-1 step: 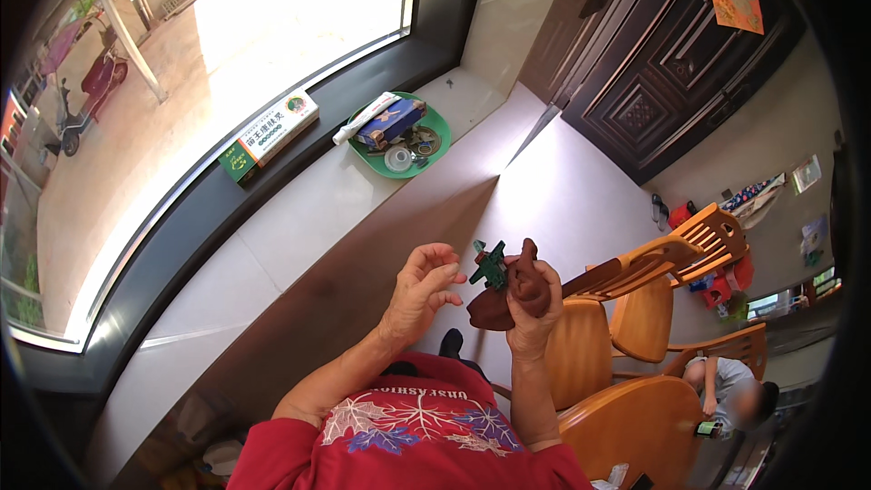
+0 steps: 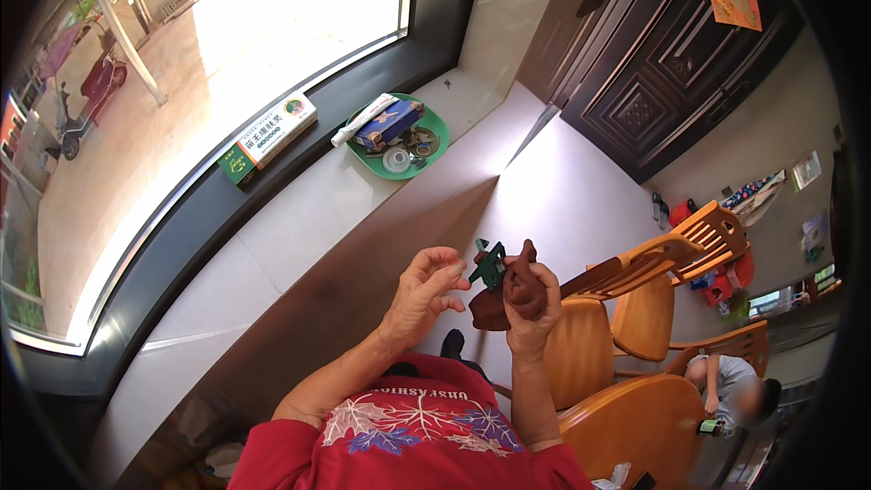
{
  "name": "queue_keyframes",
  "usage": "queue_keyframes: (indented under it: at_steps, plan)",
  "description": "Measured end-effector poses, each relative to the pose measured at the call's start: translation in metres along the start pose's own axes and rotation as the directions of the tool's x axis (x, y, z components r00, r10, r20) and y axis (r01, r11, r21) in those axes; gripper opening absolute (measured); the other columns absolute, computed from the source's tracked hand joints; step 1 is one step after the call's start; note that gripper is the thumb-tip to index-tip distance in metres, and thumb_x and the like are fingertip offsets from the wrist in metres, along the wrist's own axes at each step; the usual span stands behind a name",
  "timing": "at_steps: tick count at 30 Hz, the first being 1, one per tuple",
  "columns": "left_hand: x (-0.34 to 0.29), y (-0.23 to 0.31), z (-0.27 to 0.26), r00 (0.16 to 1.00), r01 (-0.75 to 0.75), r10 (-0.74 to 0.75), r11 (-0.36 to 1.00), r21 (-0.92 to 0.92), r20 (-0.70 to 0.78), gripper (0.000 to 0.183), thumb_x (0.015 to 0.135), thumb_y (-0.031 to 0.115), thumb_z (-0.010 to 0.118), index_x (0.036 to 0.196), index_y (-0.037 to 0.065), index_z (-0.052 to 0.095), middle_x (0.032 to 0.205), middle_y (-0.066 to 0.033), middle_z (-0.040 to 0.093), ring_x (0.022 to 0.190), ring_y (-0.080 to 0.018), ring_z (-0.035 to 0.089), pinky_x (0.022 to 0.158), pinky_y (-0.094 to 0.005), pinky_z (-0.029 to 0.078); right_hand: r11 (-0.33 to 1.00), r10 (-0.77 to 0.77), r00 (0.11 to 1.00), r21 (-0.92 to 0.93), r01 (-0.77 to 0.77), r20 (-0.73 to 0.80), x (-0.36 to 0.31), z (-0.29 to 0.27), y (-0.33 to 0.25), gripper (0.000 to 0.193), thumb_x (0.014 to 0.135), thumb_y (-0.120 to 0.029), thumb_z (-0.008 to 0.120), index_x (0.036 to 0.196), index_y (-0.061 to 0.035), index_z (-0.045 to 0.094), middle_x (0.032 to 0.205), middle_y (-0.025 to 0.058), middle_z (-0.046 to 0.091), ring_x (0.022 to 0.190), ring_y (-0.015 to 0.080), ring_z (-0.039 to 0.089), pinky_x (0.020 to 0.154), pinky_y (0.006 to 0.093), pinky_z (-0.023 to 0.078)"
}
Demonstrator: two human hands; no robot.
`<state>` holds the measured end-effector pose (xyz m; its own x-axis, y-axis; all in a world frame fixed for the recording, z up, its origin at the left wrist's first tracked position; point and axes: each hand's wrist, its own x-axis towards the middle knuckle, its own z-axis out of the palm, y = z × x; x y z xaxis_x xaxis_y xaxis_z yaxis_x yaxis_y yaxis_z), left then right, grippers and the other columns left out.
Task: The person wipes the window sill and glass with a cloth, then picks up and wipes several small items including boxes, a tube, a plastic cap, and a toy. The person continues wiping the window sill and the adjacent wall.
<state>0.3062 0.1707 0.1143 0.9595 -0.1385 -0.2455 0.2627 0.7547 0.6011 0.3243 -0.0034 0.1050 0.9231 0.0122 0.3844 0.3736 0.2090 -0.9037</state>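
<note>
My right hand grips a smooth, rounded dark brown object with a narrow upright neck, and its broad lower end sticks out to the left. I cannot tell what kind of object it is. On its left side sits a small dark green piece with pointed parts and a bit of brown near the top. My left hand is raised just left of the green piece. Its fingers are bent and apart, and nothing shows between them.
Ahead, a green plastic basin with small items and a long green-and-white box are on the window ledge. To the right are wooden chairs, a round wooden table and a seated person. A dark door stands beyond.
My left hand has shifted very slightly right and down, closer to the green piece. The green piece and the brown object are turned a little. My right hand keeps its grip.
</note>
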Motion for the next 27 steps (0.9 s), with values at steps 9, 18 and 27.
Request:
queue_keyframes:
  at_steps: [9, 18, 27]
  plan:
    - [0.011, 0.005, 0.007, 0.989, 0.025, -0.030, 0.999, 0.035, 0.144, 0.043, 0.084, 0.010, 0.070, 0.124, 0.003, 0.054, 0.112, -0.0082, 0.064, 0.091, -0.0169, 0.063, 0.071, -0.0262, 0.050, 0.953, 0.225, 0.956, 0.246, -0.175, -0.189, -0.004, -0.021, -0.022, 0.040, 0.076, 0.007, 0.065, 0.115, 0.0019, 0.057, 0.109, 0.0137, 0.063, 0.109, 0.0228, 0.058, 0.095, 0.0321, 0.045]
    - [0.029, -0.003, 0.007, 0.925, 0.101, -0.184, 0.963, 0.252, 0.332, 0.044, 0.083, 0.004, 0.070, 0.125, 0.000, 0.058, 0.105, -0.0036, 0.066, 0.090, -0.0080, 0.059, 0.073, -0.0209, 0.047, 0.962, 0.237, 0.810, -0.243, -0.121, 0.536, 0.046, -0.041, -0.054, 0.048, 0.067, 0.017, 0.066, 0.110, -0.0033, 0.067, 0.111, 0.0072, 0.046, 0.099, 0.0205, 0.060, 0.081, 0.0288, 0.054]
    - [0.033, 0.002, -0.017, 0.917, 0.077, -0.167, 0.965, 0.251, 0.361, 0.054, 0.080, 0.020, 0.076, 0.127, 0.000, 0.056, 0.106, -0.0074, 0.065, 0.086, -0.0101, 0.059, 0.070, -0.0227, 0.048, 0.941, 0.094, 0.980, -0.338, -0.029, 0.176, 0.044, -0.067, -0.072, 0.052, 0.061, 0.030, 0.055, 0.103, 0.0020, 0.065, 0.109, 0.0072, 0.047, 0.096, 0.0200, 0.062, 0.074, 0.0298, 0.059]
